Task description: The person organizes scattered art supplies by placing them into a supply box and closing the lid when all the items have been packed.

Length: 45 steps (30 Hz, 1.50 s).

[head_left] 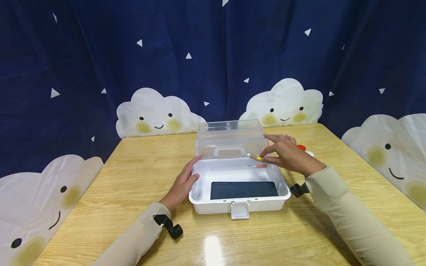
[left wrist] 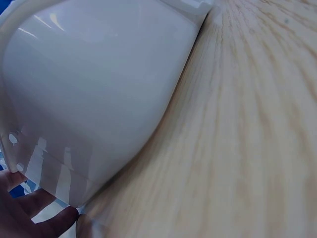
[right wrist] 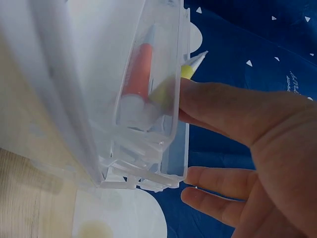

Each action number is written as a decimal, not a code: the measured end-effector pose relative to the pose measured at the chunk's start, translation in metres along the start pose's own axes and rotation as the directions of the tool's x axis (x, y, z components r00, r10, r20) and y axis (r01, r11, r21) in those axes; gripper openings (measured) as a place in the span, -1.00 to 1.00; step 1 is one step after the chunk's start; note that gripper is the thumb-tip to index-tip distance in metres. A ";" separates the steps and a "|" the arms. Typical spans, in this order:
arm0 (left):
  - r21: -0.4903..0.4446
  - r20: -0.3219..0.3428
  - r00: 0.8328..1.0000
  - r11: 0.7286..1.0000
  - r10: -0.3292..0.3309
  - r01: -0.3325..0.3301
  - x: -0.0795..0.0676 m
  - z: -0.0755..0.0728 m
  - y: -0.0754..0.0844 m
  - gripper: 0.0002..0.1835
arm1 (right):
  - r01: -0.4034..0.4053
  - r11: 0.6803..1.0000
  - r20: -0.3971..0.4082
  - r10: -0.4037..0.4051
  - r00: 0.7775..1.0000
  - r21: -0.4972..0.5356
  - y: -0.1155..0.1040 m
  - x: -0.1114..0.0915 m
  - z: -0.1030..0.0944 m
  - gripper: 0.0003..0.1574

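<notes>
A white plastic box [head_left: 239,207] stands with its clear upper section [head_left: 229,133] raised at the back. My left hand [head_left: 181,184] rests on the left end, thumb over the rim; its fingers [left wrist: 54,223] touch the end in the left wrist view. Above the box's back right corner, my right hand [head_left: 287,155] pinches a slim yellow pen-like piece [head_left: 254,157] with a pale pointed tip [right wrist: 199,58] between thumb and index finger. Close below it, a similar coral-red piece [right wrist: 138,74] lies in a clear tray [right wrist: 171,114]. A dark flat rectangle [head_left: 244,189] covers part of the box floor.
Behind my right hand, a red round thing [head_left: 301,147] and a white one [head_left: 310,153] stand partly hidden on the wooden table [head_left: 156,159]. A white latch [head_left: 240,210] hangs at the box's front. A dark blue curtain [head_left: 173,74] with clouds hangs behind the table.
</notes>
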State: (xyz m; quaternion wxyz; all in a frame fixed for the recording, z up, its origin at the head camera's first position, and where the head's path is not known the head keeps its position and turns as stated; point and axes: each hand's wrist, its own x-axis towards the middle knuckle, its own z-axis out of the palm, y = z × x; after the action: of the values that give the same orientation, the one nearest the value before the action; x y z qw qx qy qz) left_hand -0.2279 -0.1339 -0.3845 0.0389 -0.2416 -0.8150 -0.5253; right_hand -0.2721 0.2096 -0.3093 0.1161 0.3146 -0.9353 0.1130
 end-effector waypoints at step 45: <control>0.000 -0.005 1.000 1.000 0.011 -0.011 0.001 0.001 0.000 -0.43 | -0.127 0.990 0.093 0.122 0.988 0.060 0.005 0.002 0.004 -0.81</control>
State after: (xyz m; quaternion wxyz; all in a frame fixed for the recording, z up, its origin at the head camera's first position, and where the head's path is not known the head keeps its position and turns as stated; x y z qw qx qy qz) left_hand -0.2286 -0.1327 -0.3847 0.0437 -0.2451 -0.8135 -0.5256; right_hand -0.2772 0.2116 -0.3131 0.0565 0.2639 -0.9531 0.1368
